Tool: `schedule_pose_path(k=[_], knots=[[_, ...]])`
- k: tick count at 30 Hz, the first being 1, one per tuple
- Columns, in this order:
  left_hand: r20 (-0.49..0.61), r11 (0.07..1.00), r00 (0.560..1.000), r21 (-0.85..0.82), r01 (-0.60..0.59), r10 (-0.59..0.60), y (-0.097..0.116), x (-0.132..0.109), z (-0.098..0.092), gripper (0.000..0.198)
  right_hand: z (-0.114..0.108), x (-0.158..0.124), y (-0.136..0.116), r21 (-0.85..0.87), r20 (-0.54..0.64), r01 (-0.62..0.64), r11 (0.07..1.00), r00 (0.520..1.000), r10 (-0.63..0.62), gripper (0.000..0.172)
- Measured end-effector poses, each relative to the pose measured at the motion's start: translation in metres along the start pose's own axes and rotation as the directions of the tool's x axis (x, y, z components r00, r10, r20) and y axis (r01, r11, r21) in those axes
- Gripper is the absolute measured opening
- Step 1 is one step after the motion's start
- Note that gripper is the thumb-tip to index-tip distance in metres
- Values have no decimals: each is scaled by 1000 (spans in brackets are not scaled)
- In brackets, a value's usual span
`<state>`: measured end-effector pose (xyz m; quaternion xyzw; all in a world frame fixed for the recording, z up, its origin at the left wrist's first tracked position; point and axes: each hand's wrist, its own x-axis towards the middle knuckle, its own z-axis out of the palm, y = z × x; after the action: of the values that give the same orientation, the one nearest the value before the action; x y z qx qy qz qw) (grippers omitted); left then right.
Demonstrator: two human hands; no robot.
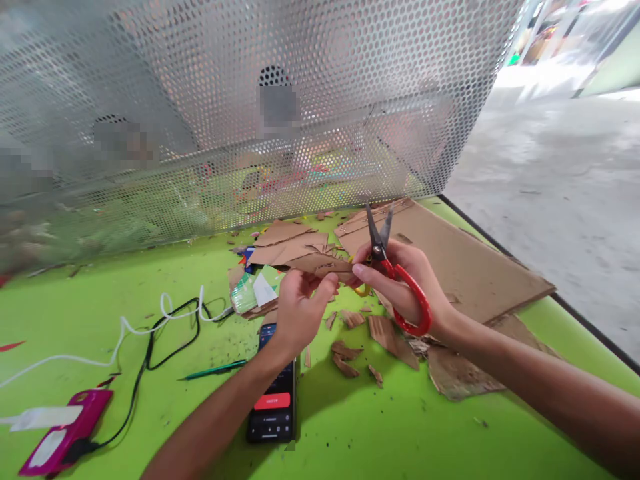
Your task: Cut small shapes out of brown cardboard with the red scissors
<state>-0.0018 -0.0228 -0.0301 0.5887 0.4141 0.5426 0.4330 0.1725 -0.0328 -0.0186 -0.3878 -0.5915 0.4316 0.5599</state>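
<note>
Between my two hands is a narrow strip of brown cardboard (320, 264). My left hand (303, 307) pinches its near side, thumb on top. The fingertips of my right hand (407, 277) grip the strip's right end. That same hand also carries red-handled scissors (377, 250), their blades parted and pointing up and away, with a red loop lying over the palm side. Part of a yellow ring-shaped thing (363, 291) shows beneath the right fingers; its kind is hidden. Torn cardboard scraps (345, 360) lie on the green table below the hands.
A large cardboard sheet (460, 260) reaches the table's right edge. A phone (273, 420) lies by my left forearm, near a green pencil-like stick (215, 370). Black and white cables (150, 347) run to a pink power strip (75, 427). A perforated metal screen (325, 133) stands behind.
</note>
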Motion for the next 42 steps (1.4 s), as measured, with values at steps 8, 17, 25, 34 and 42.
schedule_pose_path(k=[8,17,25,34,42], knots=[[104,989,989,119,93,-105,-3,-1,0,15,-1,1,9,7,34,23,1000,999,-23,21],[177,980,979,190,64,-98,-7,-1,-3,15,1,0,13,10,30,16,1000,999,-16,28],[305,995,950,88,46,-70,3,13,-18,15,8,0,4,103,-66,-15,995,998,22,36],[456,990,879,74,119,-140,9,20,-32,12,16,-5,17,226,-49,-107,968,991,121,46],[413,965,911,240,-105,-4,12,17,-33,22,16,-5,8,213,35,-172,962,985,168,41]])
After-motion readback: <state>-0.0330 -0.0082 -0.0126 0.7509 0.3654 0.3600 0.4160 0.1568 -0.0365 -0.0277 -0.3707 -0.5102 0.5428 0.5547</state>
